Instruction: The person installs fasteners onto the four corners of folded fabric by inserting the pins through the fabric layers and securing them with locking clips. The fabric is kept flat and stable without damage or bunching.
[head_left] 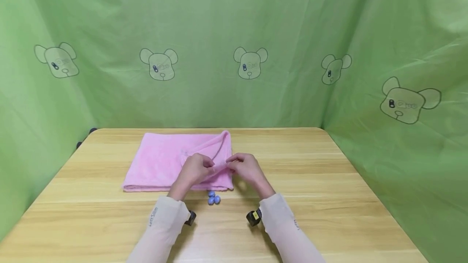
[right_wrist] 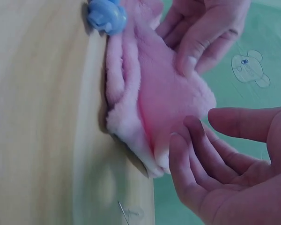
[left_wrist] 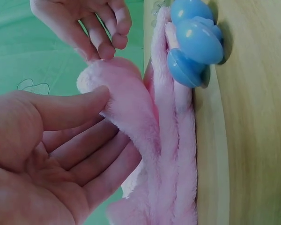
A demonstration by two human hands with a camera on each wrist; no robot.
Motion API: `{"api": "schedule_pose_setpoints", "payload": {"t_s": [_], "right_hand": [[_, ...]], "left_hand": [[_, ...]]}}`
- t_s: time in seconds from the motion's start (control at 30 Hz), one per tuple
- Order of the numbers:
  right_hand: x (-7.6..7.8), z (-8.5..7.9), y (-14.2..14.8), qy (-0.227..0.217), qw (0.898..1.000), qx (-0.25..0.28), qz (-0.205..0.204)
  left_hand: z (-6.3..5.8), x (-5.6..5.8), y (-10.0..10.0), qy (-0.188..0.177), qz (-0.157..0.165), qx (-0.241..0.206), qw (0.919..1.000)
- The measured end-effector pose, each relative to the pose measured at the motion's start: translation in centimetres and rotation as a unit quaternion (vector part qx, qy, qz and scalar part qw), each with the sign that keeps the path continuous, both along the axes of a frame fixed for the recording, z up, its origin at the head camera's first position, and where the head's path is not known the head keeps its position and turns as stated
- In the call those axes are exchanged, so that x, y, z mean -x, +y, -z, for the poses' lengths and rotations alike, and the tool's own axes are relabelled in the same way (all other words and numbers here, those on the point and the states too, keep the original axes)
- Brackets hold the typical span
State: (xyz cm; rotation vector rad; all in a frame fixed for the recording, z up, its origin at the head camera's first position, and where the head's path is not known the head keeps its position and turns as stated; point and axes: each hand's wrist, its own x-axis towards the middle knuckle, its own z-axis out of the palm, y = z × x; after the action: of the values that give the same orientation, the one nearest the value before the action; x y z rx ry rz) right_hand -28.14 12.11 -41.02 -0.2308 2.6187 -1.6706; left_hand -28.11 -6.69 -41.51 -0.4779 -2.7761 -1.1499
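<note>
A folded pink plush cloth (head_left: 157, 159) lies on the table, its layers visible in the left wrist view. Its right part is raised, with one flap folded back. My left hand (head_left: 197, 168) pinches the raised edge, thumb on the near side and fingers behind. Beside the corner is my right hand (head_left: 248, 168). The right wrist view shows its fingertips (right_wrist: 189, 124) at the cloth's edge, thumb and fingers apart with no cloth visibly gripped between them. Three glossy blue rounded plastic pieces (head_left: 213, 199) sit together just in front of the cloth.
The wooden table (head_left: 310, 198) extends on both sides of the cloth. Green curtains (head_left: 204, 19) with bear-head drawings stand behind and beside it. A small black wrist device (head_left: 254, 217) sits at each sleeve. In the right wrist view, a thin dark line (right_wrist: 123, 213) shows low down.
</note>
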Motion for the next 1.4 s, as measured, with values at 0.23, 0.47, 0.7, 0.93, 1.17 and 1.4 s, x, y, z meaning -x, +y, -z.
{"api": "schedule_pose_setpoints", "payload": {"t_s": [0.23, 0.47, 0.7, 0.93, 1.17, 1.4], "right_hand": [[0.7, -0.5, 1.6, -0.009, 0.999, 0.02, 0.033], [0.9, -1.0, 3.3, 0.007, 0.998, -0.017, 0.058], [1.0, -0.3, 4.3, 0.003, 0.983, -0.172, 0.063], [1.0, 0.7, 4.4, -0.017, 0.965, -0.256, 0.046], [0.9, 1.0, 4.2, -0.022, 0.961, -0.275, 0.034], [0.8, 1.1, 4.0, -0.026, 0.962, -0.271, 0.026]], "left_hand": [[0.1, 0.3, -0.5, 0.0, -0.02, 0.001, 0.9998], [0.1, 0.4, -0.6, -0.014, -0.021, -0.002, 0.9997], [0.1, 0.3, -0.6, -0.012, -0.02, -0.008, 0.9997], [0.0, 0.3, -0.6, -0.026, -0.027, -0.009, 0.9993], [-0.1, 0.3, -0.6, -0.027, -0.031, -0.006, 0.9992], [0.0, 0.4, -0.7, -0.03, -0.027, -0.009, 0.9991]]}}
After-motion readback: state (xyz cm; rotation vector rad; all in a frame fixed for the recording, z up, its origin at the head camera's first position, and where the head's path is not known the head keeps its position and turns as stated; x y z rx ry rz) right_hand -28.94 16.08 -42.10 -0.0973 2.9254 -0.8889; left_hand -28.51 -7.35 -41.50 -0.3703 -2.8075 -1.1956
